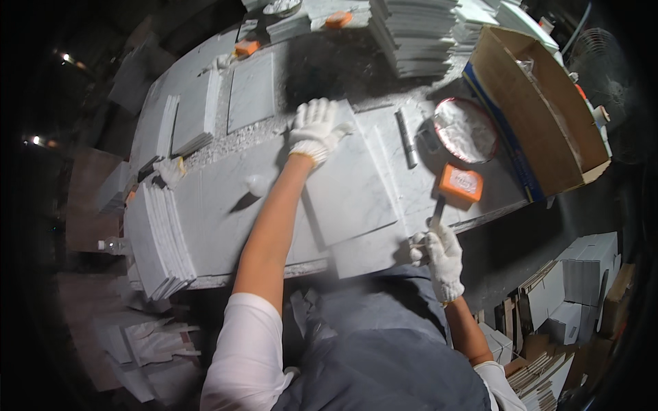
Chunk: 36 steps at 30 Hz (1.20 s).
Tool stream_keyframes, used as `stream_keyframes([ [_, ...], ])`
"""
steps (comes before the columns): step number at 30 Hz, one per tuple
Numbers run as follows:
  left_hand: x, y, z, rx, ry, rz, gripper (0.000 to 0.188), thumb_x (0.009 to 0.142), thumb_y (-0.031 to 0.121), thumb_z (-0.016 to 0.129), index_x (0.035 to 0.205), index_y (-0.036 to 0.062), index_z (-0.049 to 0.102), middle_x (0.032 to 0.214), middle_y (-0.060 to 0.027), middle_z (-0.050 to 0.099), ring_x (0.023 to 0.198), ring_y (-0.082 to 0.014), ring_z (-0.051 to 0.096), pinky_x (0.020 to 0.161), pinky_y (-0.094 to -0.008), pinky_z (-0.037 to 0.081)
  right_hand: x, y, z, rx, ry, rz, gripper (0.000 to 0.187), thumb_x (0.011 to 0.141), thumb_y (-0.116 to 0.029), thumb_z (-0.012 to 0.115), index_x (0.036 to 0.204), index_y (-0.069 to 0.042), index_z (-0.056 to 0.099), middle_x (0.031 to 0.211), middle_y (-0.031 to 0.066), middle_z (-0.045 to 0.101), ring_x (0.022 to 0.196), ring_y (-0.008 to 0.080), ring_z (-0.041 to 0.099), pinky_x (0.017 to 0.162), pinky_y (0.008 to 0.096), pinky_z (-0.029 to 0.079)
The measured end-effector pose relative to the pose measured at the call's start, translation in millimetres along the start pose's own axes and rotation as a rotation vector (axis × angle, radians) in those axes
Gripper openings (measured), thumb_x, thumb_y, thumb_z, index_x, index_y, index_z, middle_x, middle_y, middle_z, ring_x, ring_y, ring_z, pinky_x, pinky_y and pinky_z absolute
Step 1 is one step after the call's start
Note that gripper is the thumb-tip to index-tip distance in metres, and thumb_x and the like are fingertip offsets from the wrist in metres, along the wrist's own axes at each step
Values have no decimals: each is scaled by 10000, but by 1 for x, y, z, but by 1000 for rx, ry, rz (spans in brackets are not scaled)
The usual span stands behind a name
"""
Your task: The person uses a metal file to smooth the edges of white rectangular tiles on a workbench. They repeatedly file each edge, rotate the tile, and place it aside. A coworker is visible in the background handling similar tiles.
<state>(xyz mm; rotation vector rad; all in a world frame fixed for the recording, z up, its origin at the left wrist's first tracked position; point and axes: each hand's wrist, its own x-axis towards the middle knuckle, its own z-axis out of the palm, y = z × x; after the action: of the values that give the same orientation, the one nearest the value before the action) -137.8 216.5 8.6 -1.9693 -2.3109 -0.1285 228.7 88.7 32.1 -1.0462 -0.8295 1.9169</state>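
Observation:
Gloved in white, my left hand (pixel 317 130) lies flat with its fingers spread on the upper end of a pale marble-look tile (pixel 353 185). That tile rests at a slant over another light slab (pixel 370 253) at the table's near edge. My right hand (pixel 439 257), also gloved, is closed around a narrow scraper (pixel 436 211) whose flat, dark blade points away from me. Just past the blade tip sits an orange block (pixel 461 183) with a white-smeared top. Beyond the block is a red-rimmed bowl (pixel 465 130) of white powder or paste.
A grey marker-like stick (pixel 406 138) lies left of the bowl; an open cardboard box (pixel 541 109) stands to its right. Tile stacks rise at the far side (pixel 415 38) and near left (pixel 164 233). A small translucent white object (pixel 257 185) is beside my left forearm.

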Motion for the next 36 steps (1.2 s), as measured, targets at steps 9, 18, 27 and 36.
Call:
stream_keyframes([
  [9,-191,145,-49,-779,-305,804,630,919,478,669,1451,158,559,1539,-144,486,1439,-351,439,1220,-519,286,10,-5,-27,-81,253,-241,293,1048,-143,548,1301,3,529,959,85,664,709,127,628,589,247,525],
  [18,-258,145,-64,-1104,110,51,221,928,299,712,839,98,728,783,-28,725,741,-275,684,765,-401,556,16,6,-8,-134,158,-228,252,1061,-203,567,1202,6,565,864,85,660,615,136,600,521,262,503],
  [27,-260,153,-58,-1025,193,65,199,993,231,622,1047,71,728,814,-50,715,678,-260,650,657,-337,523,3,0,6,-231,115,-38,308,1055,-242,566,1167,44,584,812,89,644,626,130,614,564,275,517],
  [36,-260,166,-67,-1036,218,-52,264,992,55,588,1243,10,655,944,-112,684,799,-215,679,740,-311,554,8,-2,16,-32,-31,37,493,1059,-139,523,1518,-19,388,948,62,635,705,125,613,606,259,516],
])
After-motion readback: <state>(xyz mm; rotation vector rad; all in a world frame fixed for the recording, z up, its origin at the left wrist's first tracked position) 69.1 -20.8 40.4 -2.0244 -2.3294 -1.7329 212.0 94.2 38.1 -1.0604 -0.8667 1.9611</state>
